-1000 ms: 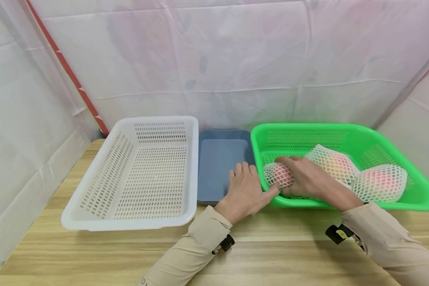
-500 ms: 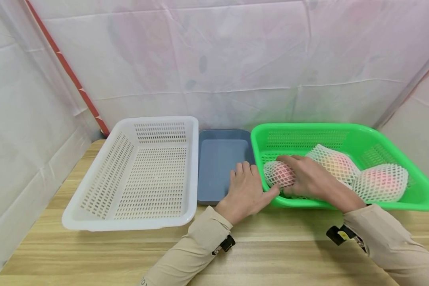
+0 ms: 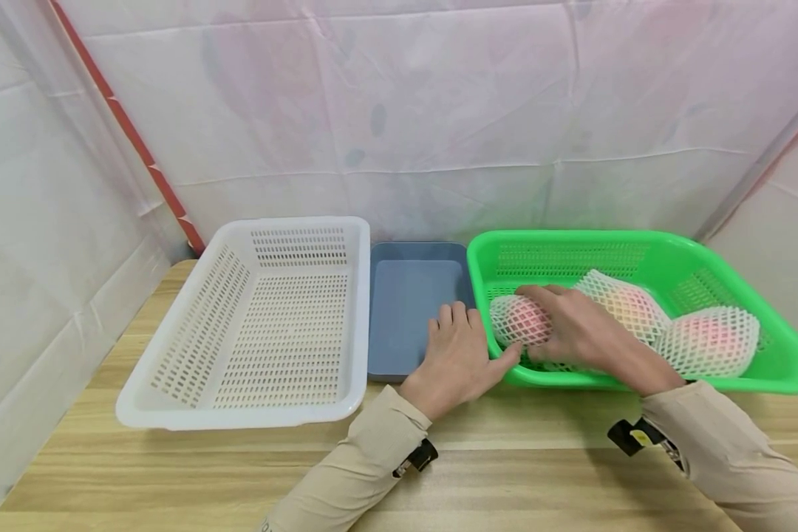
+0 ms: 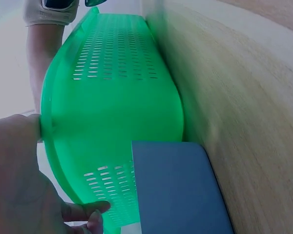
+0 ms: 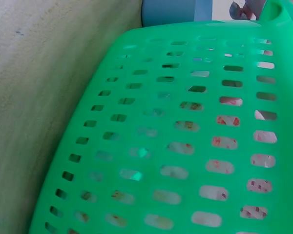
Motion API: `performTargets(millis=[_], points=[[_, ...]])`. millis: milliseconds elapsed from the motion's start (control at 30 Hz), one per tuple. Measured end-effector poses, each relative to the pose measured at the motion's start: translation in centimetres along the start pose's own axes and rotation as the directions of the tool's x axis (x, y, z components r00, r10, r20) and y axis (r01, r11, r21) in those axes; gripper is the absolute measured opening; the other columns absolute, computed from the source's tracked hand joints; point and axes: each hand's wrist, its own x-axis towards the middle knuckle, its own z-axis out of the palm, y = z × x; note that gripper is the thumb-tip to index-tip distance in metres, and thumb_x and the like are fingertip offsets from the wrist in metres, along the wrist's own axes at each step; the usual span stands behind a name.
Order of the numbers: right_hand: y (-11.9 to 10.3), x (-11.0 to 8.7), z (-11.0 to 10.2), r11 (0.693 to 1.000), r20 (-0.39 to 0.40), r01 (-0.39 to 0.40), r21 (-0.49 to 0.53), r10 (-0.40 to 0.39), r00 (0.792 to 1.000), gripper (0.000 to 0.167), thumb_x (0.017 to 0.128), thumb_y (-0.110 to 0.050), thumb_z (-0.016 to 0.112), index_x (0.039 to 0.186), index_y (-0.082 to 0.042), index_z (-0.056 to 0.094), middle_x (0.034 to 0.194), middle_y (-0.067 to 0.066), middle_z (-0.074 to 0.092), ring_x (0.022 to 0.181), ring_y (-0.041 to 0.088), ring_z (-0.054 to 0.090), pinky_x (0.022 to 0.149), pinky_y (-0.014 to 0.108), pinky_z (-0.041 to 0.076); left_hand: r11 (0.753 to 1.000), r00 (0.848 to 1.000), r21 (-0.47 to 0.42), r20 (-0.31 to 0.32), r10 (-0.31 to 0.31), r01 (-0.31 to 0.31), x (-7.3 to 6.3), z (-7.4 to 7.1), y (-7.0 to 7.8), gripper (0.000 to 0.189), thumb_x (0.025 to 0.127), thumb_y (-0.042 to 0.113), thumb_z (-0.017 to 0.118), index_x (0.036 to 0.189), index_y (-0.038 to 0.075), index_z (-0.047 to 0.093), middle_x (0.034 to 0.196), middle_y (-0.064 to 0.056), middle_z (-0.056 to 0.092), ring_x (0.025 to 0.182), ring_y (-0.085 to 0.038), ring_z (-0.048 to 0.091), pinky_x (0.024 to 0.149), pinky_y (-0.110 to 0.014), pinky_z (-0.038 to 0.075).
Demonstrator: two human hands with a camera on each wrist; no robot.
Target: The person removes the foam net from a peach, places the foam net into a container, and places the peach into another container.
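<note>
In the head view, a green plastic basket (image 3: 572,379) stands at the right. Inside its left end lies a reddish fruit in a white foam net (image 3: 520,321); its exact kind is unclear under the net. My right hand (image 3: 580,329) grips this fruit from the right. My left hand (image 3: 455,366) rests at the basket's front left corner, thumb at the rim, fairly straight fingers along the outside. In the left wrist view a fingertip (image 4: 103,206) touches the slotted wall. The right wrist view shows mostly basket wall, with the right hand's grip hidden.
Two more netted fruits, one in the middle (image 3: 625,307) and one at the right (image 3: 708,341), lie in the green basket. A shallow blue-grey tray (image 3: 406,310) sits between it and a white slotted basket (image 3: 279,332). All stand on a wooden table (image 3: 505,480) before a white cloth backdrop.
The right hand and the netted fruit it holds have shifted very slightly. Left hand and baskets stay essentially where they were.
</note>
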Motion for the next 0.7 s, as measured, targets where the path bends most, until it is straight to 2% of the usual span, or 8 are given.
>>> performTargets(millis=[233,367,433,567,700], points=[[-0.2,0.0,-0.3,1.000,-0.024,0.011,-0.022,-0.012,1.000,0.083,0.062,-0.019,0.084,0.135,-0.002,0.050,0.122,0.031,0.056,0.099,0.046,0.061,0.074,0.058,0.052,1.000,1.000,-0.015,0.000,0.020,-0.020,-0.7,-0.3,-0.3,0.065,0.092,0.071,0.027,0.101,0.011,0.051,0.102,-0.007,0.044,0.093,-0.021,0.036,0.077,-0.033,0.036],[-0.3,0.0,-0.4,1.000,-0.039,0.023,-0.015,-0.024,0.999,0.083,0.060,-0.018,0.085,0.134,-0.003,0.051,0.121,0.029,0.057,0.099,0.045,0.061,0.073,0.056,0.052,0.997,0.999,-0.063,0.017,0.043,-0.041,-1.2,-0.7,-0.5,0.064,0.092,0.070,0.030,0.103,0.011,0.051,0.101,-0.006,0.043,0.089,-0.020,0.034,0.076,-0.032,0.035],[-0.4,0.0,-0.5,1.000,-0.044,0.025,-0.012,-0.025,0.999,0.083,0.060,-0.017,0.084,0.135,-0.003,0.051,0.121,0.029,0.058,0.098,0.043,0.061,0.072,0.055,0.053,0.995,0.998,-0.086,0.026,0.049,-0.046,-1.5,-1.0,-0.7,0.066,0.092,0.070,0.031,0.109,0.009,0.051,0.103,-0.007,0.043,0.089,-0.020,0.034,0.077,-0.032,0.035],[-0.6,0.0,-0.8,1.000,-0.044,0.023,-0.006,-0.023,0.999,0.083,0.060,-0.017,0.083,0.136,-0.005,0.050,0.122,0.028,0.057,0.096,0.041,0.062,0.068,0.051,0.053,0.991,0.997,-0.117,0.031,0.070,-0.066,-2.3,-1.4,-0.7,0.074,0.094,0.067,0.034,0.132,0.004,0.044,0.123,-0.012,0.044,0.103,-0.024,0.038,0.086,-0.036,0.040],[-0.8,0.1,-1.0,1.000,-0.050,0.024,-0.003,-0.024,0.998,0.083,0.061,-0.018,0.083,0.136,-0.006,0.050,0.124,0.026,0.057,0.097,0.039,0.062,0.068,0.050,0.053,0.983,0.994,-0.159,0.045,0.102,-0.094,-3.5,-2.2,-0.6,0.081,0.095,0.061,0.040,0.148,0.002,0.027,0.145,-0.017,0.031,0.124,-0.030,0.035,0.098,-0.043,0.039]])
